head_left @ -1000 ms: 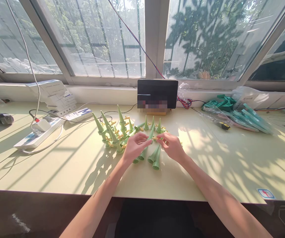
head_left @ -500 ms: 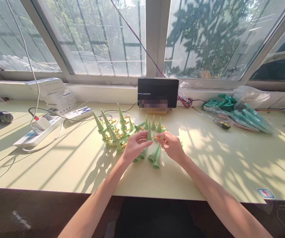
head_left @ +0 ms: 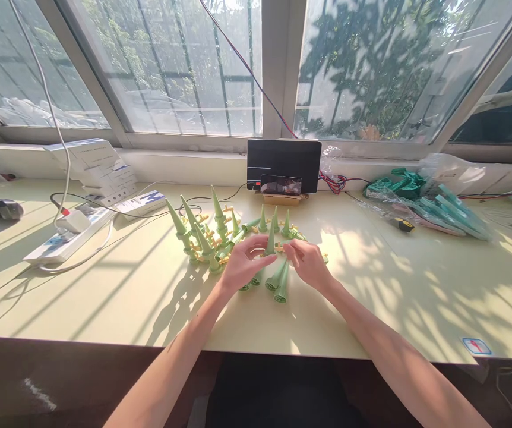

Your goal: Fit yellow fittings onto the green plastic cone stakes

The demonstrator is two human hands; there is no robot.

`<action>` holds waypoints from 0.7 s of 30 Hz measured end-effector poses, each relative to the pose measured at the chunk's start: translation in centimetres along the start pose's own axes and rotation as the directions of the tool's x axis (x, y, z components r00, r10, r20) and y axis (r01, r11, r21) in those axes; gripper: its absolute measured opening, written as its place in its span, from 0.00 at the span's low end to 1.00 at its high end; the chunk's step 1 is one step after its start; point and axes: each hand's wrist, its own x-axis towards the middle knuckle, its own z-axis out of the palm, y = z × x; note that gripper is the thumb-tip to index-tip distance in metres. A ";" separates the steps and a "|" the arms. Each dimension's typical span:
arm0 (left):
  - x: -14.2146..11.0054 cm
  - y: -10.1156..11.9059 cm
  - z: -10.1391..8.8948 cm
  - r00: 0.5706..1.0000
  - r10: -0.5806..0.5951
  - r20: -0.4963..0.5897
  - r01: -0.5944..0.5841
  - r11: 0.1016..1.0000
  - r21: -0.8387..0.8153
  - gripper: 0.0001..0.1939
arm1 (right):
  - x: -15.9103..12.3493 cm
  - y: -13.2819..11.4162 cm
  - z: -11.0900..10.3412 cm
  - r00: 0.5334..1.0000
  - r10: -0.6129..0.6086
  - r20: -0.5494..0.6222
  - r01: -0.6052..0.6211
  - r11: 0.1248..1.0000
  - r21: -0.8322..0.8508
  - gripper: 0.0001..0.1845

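Gripping, left hand (head_left: pixel 246 261): thumb and fingers closed around the lower part of a green plastic watering spike (head_left: pixel 271 239), with the point sticking up above them.
Right hand (head_left: pixel 308 263): fingertips brought together on a small yellow valve piece (head_left: pixel 279 248) at the spike's right side.
Held spike: between the two hands, nearly upright, its base at the left thumb and its tip clear of both grips; the join with the valve is too small for me to make out.
Just behind the hands: a short row of standing green spikes (head_left: pixel 286 224), tips up.
Near side of the hands: hollow green cones (head_left: pixel 281 285) lying on the table (head_left: pixel 104 315), open ends towards the person, some partly covered by the left hand.
Left of the grip: a cluster of spikes with yellow valves (head_left: pixel 202 242), most pointing upwards.
Back of the table: a dark tablet (head_left: pixel 283 159), a phone (head_left: pixel 281 185) propped before it.
Far left: white boxes (head_left: pixel 95 169) stacked near a power strip (head_left: pixel 42 257).
Right side: teal packets (head_left: pixel 454 215) near clear plastic wrapping.
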 end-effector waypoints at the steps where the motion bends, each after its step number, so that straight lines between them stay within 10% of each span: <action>1: 0.0 0.0 0.0 1.000 0.004 -0.001 -0.004 1.000 0.003 0.21 | 0.0 0.0 0.0 1.000 0.000 0.004 0.000 1.000 -0.004 0.24; 15: 0.0 0.6 0.1 1.000 -0.001 -0.028 0.002 1.000 0.030 0.19 | 0.0 0.0 -0.5 0.998 0.022 0.051 -0.025 0.998 0.060 0.08; 21: -0.1 0.5 0.1 1.000 0.010 0.008 -0.011 0.999 0.052 0.18 | 0.0 0.1 -0.3 0.997 0.004 0.078 -0.006 1.000 0.025 0.19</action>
